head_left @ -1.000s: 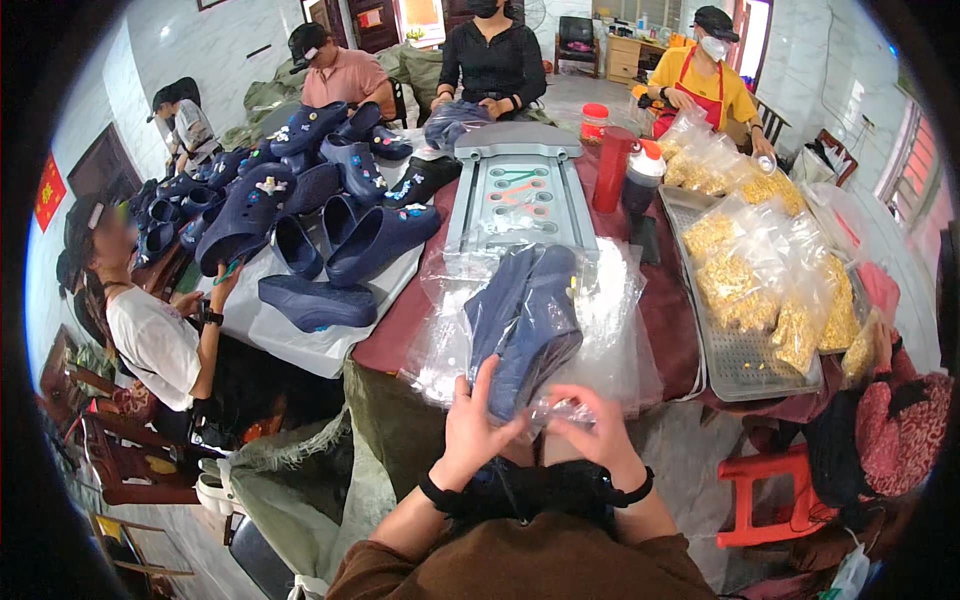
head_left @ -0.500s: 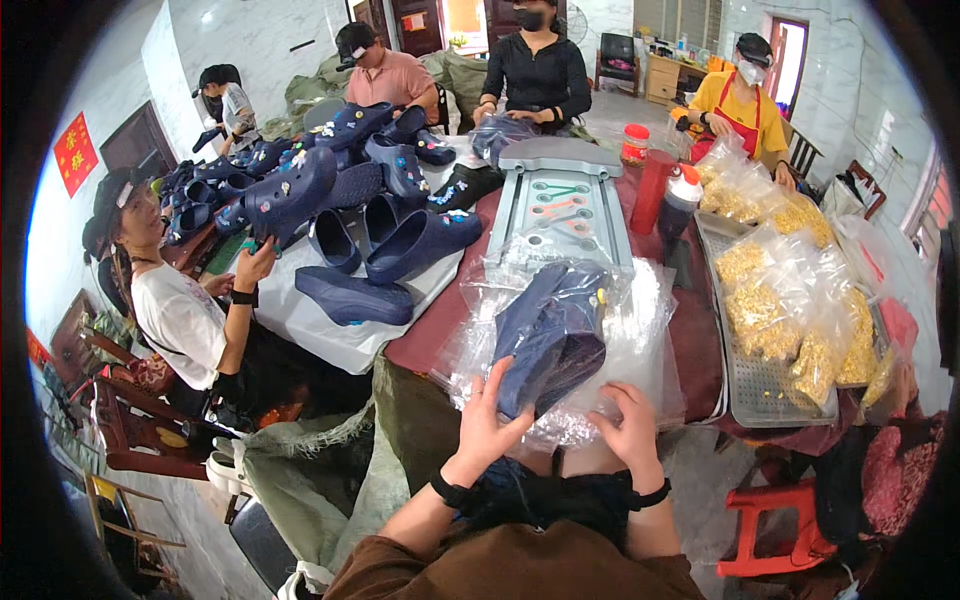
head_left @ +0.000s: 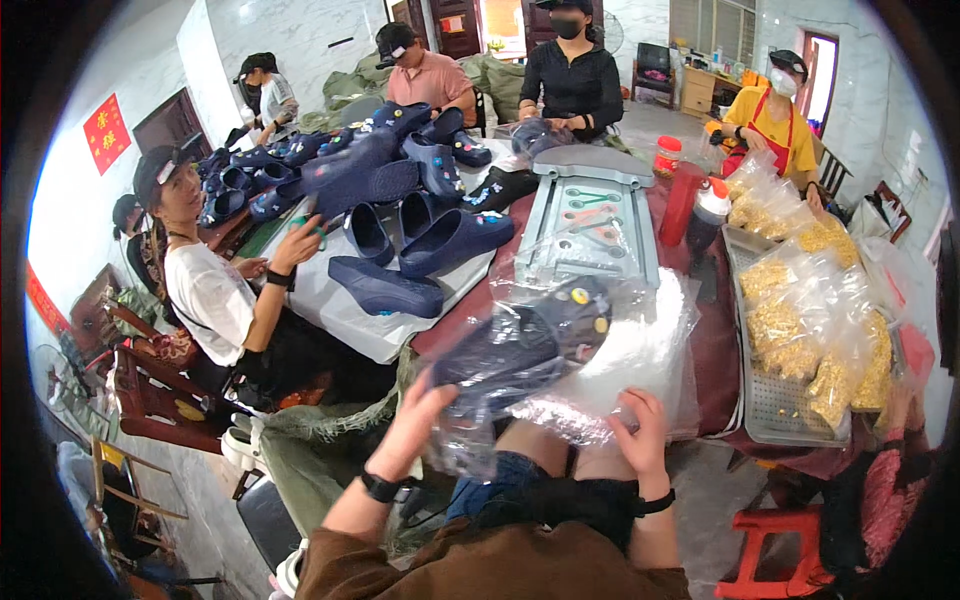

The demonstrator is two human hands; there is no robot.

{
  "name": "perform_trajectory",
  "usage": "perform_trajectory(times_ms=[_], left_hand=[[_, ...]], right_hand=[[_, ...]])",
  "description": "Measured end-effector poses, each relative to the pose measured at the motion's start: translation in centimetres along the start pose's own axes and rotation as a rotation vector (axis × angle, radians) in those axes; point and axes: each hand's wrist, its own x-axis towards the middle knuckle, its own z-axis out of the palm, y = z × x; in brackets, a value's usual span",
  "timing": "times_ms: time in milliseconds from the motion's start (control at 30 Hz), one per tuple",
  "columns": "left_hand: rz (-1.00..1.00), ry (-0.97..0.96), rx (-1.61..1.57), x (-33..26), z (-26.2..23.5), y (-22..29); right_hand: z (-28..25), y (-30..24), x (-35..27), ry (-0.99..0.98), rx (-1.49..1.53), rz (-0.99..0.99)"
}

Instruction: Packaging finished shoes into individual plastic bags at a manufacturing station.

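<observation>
A clear plastic bag with navy clogs (head_left: 500, 345) in it is tilted over the table's near edge, yellow charms at its far end. My left hand (head_left: 415, 425) is closed on the bag's near left end, fingers partly behind it. My right hand (head_left: 638, 430) has thumb and fingers apart, at the near edge of a stack of flat clear plastic bags (head_left: 650, 345). Whether it touches the stack, I cannot tell. Beyond the bagged clogs lies a grey plastic folding stool (head_left: 590, 225).
Loose navy clogs (head_left: 455, 240) are heaped at the left, where a co-worker (head_left: 210, 285) sits. On the right, a metal tray (head_left: 765, 415) bears bags of small yellow pieces (head_left: 785, 325). A red flask (head_left: 681, 205) and a dark bottle (head_left: 708, 215) stand near the grey stool.
My left hand has moved left with the bagged clogs, which have turned to slant down toward the left. My right hand stays by the bag stack. The view has shifted slightly.
</observation>
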Motion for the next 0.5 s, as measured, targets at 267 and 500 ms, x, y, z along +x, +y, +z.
perform_trajectory(times_ms=[267, 500], left_hand=[[0.108, 0.386, 0.522, -9.9, -10.4, 10.7], [-0.206, 0.443, 0.951, -12.0, -19.6, 9.8]], right_hand=[[-0.2, -0.2, 0.3, -0.033, 0.028, 0.026], [0.5, -0.3, 0.4, 0.011, -0.041, 0.003]])
